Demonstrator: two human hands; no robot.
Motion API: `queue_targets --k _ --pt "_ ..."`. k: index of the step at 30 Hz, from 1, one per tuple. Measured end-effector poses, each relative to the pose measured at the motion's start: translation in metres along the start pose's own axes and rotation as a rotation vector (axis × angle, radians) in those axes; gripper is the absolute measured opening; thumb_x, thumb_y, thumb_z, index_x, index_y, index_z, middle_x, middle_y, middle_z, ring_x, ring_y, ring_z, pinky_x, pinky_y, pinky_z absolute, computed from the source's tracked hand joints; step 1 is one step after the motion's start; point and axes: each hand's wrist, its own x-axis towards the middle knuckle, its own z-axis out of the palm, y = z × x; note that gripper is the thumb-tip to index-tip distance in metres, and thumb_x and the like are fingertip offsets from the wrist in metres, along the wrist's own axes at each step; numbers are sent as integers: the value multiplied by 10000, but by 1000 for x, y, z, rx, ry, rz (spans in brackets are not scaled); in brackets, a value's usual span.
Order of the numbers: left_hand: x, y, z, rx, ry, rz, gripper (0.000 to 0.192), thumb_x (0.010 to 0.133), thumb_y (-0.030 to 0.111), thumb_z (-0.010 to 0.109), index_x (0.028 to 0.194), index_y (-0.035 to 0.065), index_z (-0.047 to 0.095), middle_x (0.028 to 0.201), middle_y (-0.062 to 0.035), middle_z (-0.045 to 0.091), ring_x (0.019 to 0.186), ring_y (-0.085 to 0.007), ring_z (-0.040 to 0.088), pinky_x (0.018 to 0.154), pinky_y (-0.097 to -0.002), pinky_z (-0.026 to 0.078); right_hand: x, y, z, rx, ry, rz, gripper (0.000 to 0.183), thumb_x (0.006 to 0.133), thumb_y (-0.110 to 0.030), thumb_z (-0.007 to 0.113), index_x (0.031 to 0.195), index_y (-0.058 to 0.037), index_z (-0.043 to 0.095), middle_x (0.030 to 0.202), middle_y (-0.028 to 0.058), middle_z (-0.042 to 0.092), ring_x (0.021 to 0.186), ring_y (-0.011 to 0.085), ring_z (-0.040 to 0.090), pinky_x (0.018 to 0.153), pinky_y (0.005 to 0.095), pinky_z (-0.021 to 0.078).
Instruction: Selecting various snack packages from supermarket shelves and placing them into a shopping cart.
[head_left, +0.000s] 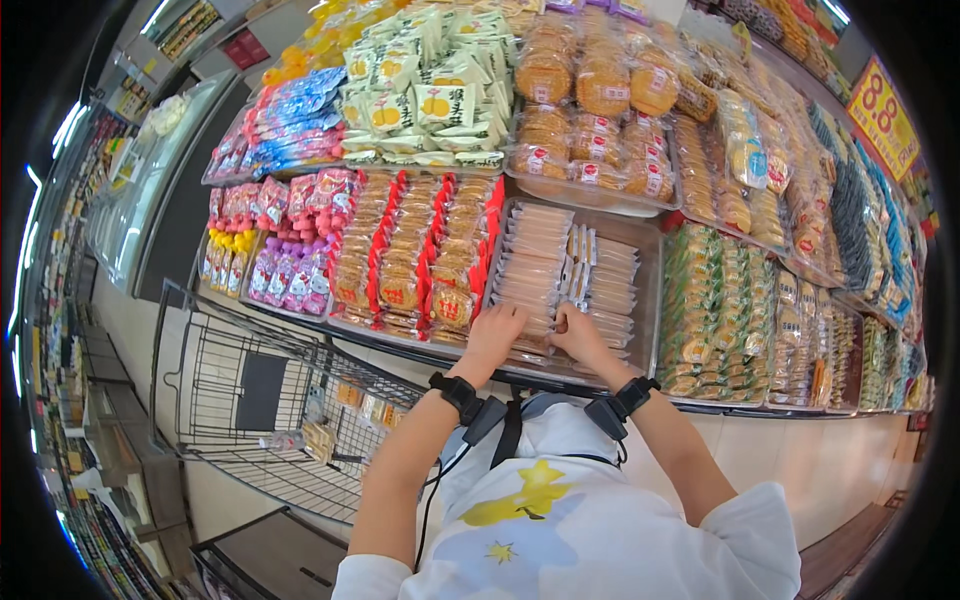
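Before me is a clear plastic tray (646, 300) with upright rows of flat, pale wrapped snack packets (534, 255). My left hand (497, 330) lies over the tray's left rim, its fingers at the left edge of the front packets; how firmly they close is hidden. On the other side of that same row, my right hand (583, 337) has its thumb and forefinger pinched at the packets' right edge. A narrower row of white-edged packets (581, 259) and another pale row (613, 289) stand to the right of it. Both wrists wear black straps with small devices.
Red-edged cookie packs (401, 255) fill the tray on the left, green-wrapped pastries (712, 307) the one on the right. Bagged round cakes (600, 90) rise behind. A wire shopping cart (262, 405) holding a few goods stands at my left, near a dark cabinet (262, 559).
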Motion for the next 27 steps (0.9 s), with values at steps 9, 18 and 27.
queue_targets --k 9,18,27 --pt "-76 -21 -68 -413 190 -195 170 685 92 566 839 30 527 798 -128 530 754 -294 522 643 -350 427 -14 -22 -12 -59 104 -28 340 602 -67 651 796 -45 373 611 38 413 564 147 431 514 271 377" --pt "-297 -84 -68 -604 466 -958 113 752 91 541 816 -3 551 689 -77 569 630 -137 534 570 -259 418 -31 -98 84 152 53 -171 146 705 -45 571 780 -36 446 687 16 459 626 85 459 575 216 398" --pt "-437 -75 40 -929 343 -1302 164 716 137 543 783 -10 573 666 -79 595 596 -129 558 553 -258 440 -55 -97 269 77 -682 -16 229 731 -108 545 944 -31 509 713 37 543 640 89 516 573 222 426"
